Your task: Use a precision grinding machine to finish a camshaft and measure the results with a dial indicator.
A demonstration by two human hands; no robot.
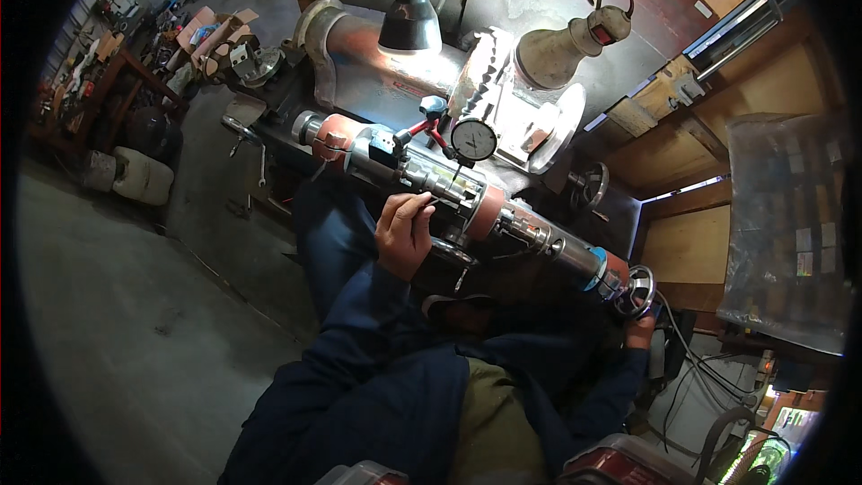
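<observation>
My left hand is raised at the front of a grinding machine, its fingertips pinched together beside a shiny metal shaft. A thin dark thing shows at the fingertips, too small to name. Above the shaft, a round dial indicator hangs from a red jointed arm, its stem pointing down toward the metal. Low on the right, my right hand is closed on the rim of a handwheel at the tailstock end; most of its fingers are hidden.
Two work lamps, one black and one beige, stand behind the shaft. A second handwheel sits below it, close to my left hand. Clear plastic sheeting hangs at the right. A wrench and a white jug are at the left.
</observation>
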